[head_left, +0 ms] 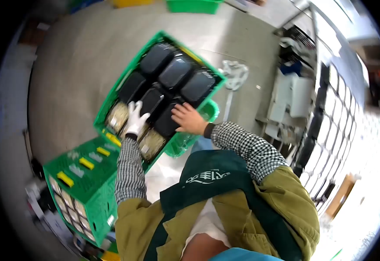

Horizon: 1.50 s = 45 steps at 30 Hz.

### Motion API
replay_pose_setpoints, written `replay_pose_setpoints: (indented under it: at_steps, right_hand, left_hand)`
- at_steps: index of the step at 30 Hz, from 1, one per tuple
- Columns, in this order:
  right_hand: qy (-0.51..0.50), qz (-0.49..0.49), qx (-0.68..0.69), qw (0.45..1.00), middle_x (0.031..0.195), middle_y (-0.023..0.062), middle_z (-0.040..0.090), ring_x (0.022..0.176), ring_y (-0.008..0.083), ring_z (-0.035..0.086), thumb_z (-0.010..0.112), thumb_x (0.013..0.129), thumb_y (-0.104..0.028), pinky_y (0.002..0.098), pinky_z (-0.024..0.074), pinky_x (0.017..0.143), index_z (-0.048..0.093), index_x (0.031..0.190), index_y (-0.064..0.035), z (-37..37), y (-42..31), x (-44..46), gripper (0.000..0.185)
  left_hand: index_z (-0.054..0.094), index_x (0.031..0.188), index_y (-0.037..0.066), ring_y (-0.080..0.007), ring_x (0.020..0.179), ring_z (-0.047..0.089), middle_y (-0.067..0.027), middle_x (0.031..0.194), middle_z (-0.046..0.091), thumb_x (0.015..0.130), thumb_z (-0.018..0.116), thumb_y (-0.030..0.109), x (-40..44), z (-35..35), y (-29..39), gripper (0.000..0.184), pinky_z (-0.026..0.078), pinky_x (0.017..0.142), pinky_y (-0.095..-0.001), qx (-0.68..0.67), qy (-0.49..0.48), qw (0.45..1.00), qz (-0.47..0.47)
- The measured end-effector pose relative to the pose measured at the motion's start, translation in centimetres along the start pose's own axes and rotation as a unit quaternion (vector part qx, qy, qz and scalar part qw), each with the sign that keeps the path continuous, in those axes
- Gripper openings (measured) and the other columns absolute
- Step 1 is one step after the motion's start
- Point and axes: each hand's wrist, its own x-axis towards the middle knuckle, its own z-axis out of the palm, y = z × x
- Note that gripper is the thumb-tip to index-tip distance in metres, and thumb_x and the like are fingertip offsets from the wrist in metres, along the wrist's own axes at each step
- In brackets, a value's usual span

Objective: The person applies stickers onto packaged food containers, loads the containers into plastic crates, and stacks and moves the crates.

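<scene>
A green crate [161,37] in front of me holds several black plastic trays [157,58], packed in rows with their smooth sides up. Along its near end sit packs of pale, noodle-like food [151,144]. My left hand [135,121], in a white glove, rests with fingers apart over the near trays and the food packs. Bare and spread flat, my right hand [189,118] touches a black tray [167,119] by the crate's right side. Neither hand has its fingers wrapped around anything. The palms' undersides are hidden.
More green crates [92,182] stand at lower left, with packs inside. A green bin [214,108] lined with clear plastic sits beside my crate. Beyond it is a grey-white patterned object [234,74] on the floor. A metal rack [292,95] and a row of black-framed packs [336,117] line the right.
</scene>
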Motion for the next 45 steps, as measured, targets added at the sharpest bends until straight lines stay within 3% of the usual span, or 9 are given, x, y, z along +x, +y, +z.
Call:
replay_pose_setpoints:
  at_steps: [5, 6, 8, 15, 21, 26, 30, 34, 45]
  right_hand:
    - [0.110, 0.152, 0.115, 0.975, 0.087, 0.0096, 0.055, 0.085, 0.0268, 0.057, 0.064, 0.073, -0.030, 0.0401, 0.0475, 0.068, 0.056, 0.082, -0.0071, -3.8, -1.7, -5.9, 0.026]
    - [0.123, 0.174, 0.119, 0.970, 0.090, 0.0104, 0.055, 0.086, 0.0275, 0.057, 0.063, 0.076, -0.032, 0.0403, 0.0474, 0.069, 0.055, 0.087, -0.0067, -3.7, -1.4, -7.9, 0.028]
    - [0.116, 0.211, 0.142, 0.960, 0.094, 0.0114, 0.052, 0.086, 0.0297, 0.056, 0.061, 0.079, -0.028, 0.0417, 0.0475, 0.070, 0.052, 0.093, -0.0060, -5.9, -1.3, -12.6, 0.028]
    - [0.412, 0.489, 0.099, 0.762, 0.095, 0.0115, 0.060, 0.084, 0.0318, 0.060, 0.057, 0.083, -0.020, 0.0406, 0.0502, 0.073, 0.058, 0.108, -0.0096, -17.7, -4.8, -43.7, 0.027]
    - [0.492, 0.819, -0.181, 0.235, 0.085, 0.0220, 0.061, 0.082, 0.0370, 0.060, 0.051, 0.092, -0.022, 0.0412, 0.0458, 0.067, 0.058, 0.097, -0.0047, -18.6, -16.5, -79.1, 0.019]
    - [0.500, 0.818, -0.280, 0.058, 0.089, 0.0210, 0.063, 0.086, 0.0364, 0.060, 0.049, 0.090, -0.024, 0.0428, 0.0454, 0.077, 0.060, 0.089, -0.0004, -15.4, -26.6, -99.0, 0.026]
    - [0.386, 0.872, -0.281, 0.112, 0.092, 0.0199, 0.065, 0.089, 0.0353, 0.061, 0.049, 0.085, -0.024, 0.0437, 0.0462, 0.079, 0.066, 0.087, -0.0046, -15.9, -28.5, -107.6, 0.026]
    - [0.126, 0.977, -0.063, 0.162, 0.093, 0.0179, 0.066, 0.091, 0.0346, 0.063, 0.052, 0.081, -0.030, 0.0463, 0.0483, 0.079, 0.068, 0.087, -0.0094, -17.6, -27.7, -111.0, 0.027]
    - [0.281, 0.917, -0.212, 0.190, 0.102, 0.0259, 0.058, 0.096, 0.0397, 0.057, 0.053, 0.088, -0.031, 0.0433, 0.0460, 0.083, 0.059, 0.109, -0.0015, -16.6, -27.2, -109.3, 0.036]
  left_hand:
    - [0.022, 0.141, -0.004, -0.0352, 0.135, 0.024, -0.0263, 0.145, 0.024, 0.084, 0.057, 0.051, -3.1, 4.5, 6.5, 0.086, 0.019, 0.112, -0.0407, 0.153, 0.245, 0.948, -0.132]
    - [0.028, 0.137, -0.004, -0.0410, 0.116, 0.048, -0.0299, 0.127, 0.047, 0.082, 0.048, 0.065, -2.5, 7.2, 3.0, 0.091, 0.039, 0.097, -0.0448, 0.228, 0.291, 0.925, -0.091]
    - [0.017, 0.134, -0.011, -0.0434, 0.107, 0.051, -0.0396, 0.126, 0.039, 0.086, 0.048, 0.059, -2.5, 6.8, 7.1, 0.090, 0.043, 0.092, -0.0454, 0.106, 0.100, 0.942, -0.303]
    - [0.022, 0.138, -0.006, -0.0401, 0.110, 0.052, -0.0289, 0.126, 0.047, 0.087, 0.054, 0.046, -3.9, 6.3, 15.0, 0.079, 0.045, 0.092, -0.0438, 0.002, 0.131, 0.941, -0.311]
    - [0.041, 0.129, -0.008, -0.0317, 0.103, 0.058, -0.0259, 0.121, 0.053, 0.086, 0.061, 0.016, -6.4, 17.1, 34.5, 0.053, 0.047, 0.087, -0.0352, -0.041, 0.129, 0.980, 0.147]
    - [0.058, 0.102, -0.004, -0.0247, 0.111, 0.053, -0.0166, 0.118, 0.056, 0.078, 0.065, 0.002, -26.1, 35.0, 58.2, 0.026, 0.041, 0.096, -0.0360, -0.182, -0.228, 0.830, 0.476]
    - [0.042, 0.133, 0.001, -0.0345, 0.112, 0.049, -0.0220, 0.122, 0.052, 0.084, 0.062, 0.026, -40.3, 42.3, 65.4, 0.058, 0.037, 0.098, -0.0415, -0.004, -0.377, 0.602, 0.704]
    - [0.033, 0.137, 0.001, -0.0363, 0.117, 0.043, -0.0234, 0.128, 0.046, 0.086, 0.058, 0.036, -44.3, 45.3, 67.6, 0.067, 0.035, 0.100, -0.0415, 0.045, -0.416, 0.618, 0.666]
    - [0.035, 0.137, 0.001, -0.0328, 0.106, 0.054, -0.0196, 0.116, 0.053, 0.089, 0.056, 0.034, -48.2, 46.0, 65.5, 0.061, 0.043, 0.088, -0.0388, 0.119, -0.469, 0.708, 0.514]
